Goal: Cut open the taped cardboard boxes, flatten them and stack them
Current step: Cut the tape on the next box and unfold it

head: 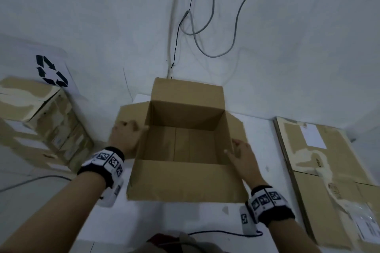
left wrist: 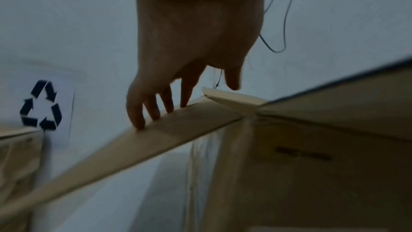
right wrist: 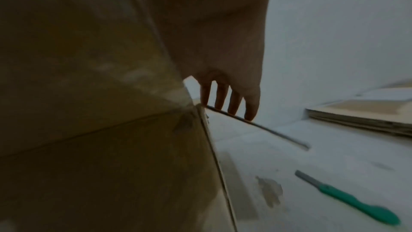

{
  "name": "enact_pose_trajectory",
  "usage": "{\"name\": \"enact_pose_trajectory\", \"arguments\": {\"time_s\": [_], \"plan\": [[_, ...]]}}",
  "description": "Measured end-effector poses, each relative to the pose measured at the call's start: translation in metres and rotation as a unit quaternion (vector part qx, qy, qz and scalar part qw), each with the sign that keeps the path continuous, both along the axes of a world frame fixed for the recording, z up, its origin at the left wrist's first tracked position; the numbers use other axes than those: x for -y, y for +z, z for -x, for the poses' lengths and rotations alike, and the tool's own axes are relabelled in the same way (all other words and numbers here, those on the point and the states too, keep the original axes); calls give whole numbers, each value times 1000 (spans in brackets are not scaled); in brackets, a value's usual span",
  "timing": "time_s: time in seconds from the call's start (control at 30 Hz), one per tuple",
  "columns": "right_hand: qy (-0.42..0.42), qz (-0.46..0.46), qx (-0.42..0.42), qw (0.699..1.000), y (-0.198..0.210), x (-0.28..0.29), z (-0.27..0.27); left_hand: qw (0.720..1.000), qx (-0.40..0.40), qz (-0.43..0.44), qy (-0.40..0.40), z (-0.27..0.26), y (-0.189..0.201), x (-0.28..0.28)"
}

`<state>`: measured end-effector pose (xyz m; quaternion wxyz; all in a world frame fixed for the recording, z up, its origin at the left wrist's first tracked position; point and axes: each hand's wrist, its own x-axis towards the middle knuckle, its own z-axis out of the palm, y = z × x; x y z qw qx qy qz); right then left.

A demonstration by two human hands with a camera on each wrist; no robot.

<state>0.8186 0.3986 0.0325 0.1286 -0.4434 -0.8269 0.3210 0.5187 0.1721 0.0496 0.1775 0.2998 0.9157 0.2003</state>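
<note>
The white desk (head: 265, 135) carried everything, and the open box (head: 185, 141) stood at its middle, pushed close to the wall, all four top flaps folded out and its inside bare. To the right of the box lay a stack of flattened cartons (head: 329, 181), scarred with torn tape and labels. To the left of the box stood more boxes (head: 41, 119), not yet flattened, below a recycling sign (head: 51, 71) on the wall. The left hand (head: 125, 135) rested on the box's left flap, its grip loose, fingers (left wrist: 153, 108) straight with their tips on the flap's edge. The right hand (head: 243, 160) lay likewise on the right flap, fingers (right wrist: 234, 101) extended, clasping nothing. On the desk to the right of the box lay a green-handled cutter (right wrist: 352, 200), idle.

The box looked light and stiff along its panels but weak at the creases. I judged it best taken by two opposite walls near the top corners, then turned over to reach the bottom seam, which appeared closed. Pressed at opposite corners once that was cut, it should fold flat.
</note>
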Motion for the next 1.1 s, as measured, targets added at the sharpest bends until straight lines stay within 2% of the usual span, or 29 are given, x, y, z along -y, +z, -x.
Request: {"name": "enact_pose_trajectory", "arguments": {"time_s": [0.07, 0.13, 0.23, 0.33, 0.37, 0.43, 0.5, 0.53, 0.6, 0.63, 0.7, 0.73, 0.77, 0.8, 0.87, 0.93, 1.0, 1.07, 1.1], "plan": [[-12, 98, -48, 994, -4, 19, 0, 987, 144, -62, 20, -12, -7, -4], [21, 104, -70, 992, -7, 31, -2, 972, 201, -124, 2, -19, -14, -6], [99, 87, 32, 991, 3, 34, -9, 945, 275, -174, 14, -19, -18, -2], [134, 62, 130, 980, 8, 33, -13, 943, 279, -179, 28, -19, -18, 0], [133, 28, 167, 976, 7, 33, -12, 942, 279, -185, 24, -22, -14, 1], [167, -101, 224, 955, 5, 33, -4, 945, 266, -189, 10, -25, -12, 0], [233, -208, 256, 915, 7, 36, 2, 942, 271, -199, -1, -26, -11, 2], [253, -200, 268, 908, 10, 39, 4, 939, 277, -204, 9, -22, -13, 6], [272, -125, 289, 910, 15, 50, 6, 931, 280, -226, 62, -13, -19, 13], [282, -113, 291, 907, 17, 58, 6, 934, 244, -242, 95, -8, -21, 18], [296, -143, 280, 902, 19, 71, 9, 945, 83, -266, 169, -2, -27, 24], [289, -151, 261, 909, 24, 76, 13, 941, -4, -264, 211, 1, -28, 27], [273, -154, 236, 920, 27, 79, 18, 927, -46, -264, 263, 0, -25, 28], [251, -140, 204, 936, 33, 80, 24, 909, -46, -273, 313, -3, -22, 28], [195, -57, 122, 971, 49, 82, 34, 884, 28, -275, 377, -11, -18, 26], [138, 35, 17, 990, 67, 82, 41, 868, 156, -272, 385, -17, -23, 22], [86, 115, -69, 987, 84, 81, 45, 846, 312, -274, 333, -24, -34, 20], [33, 146, -97, 984, 94, 75, 46, 797, 474, -259, 271, -36, -37, 16], [7, 161, -111, 981, 94, 71, 45, 778, 519, -255, 246, -40, -35, 13]]}}
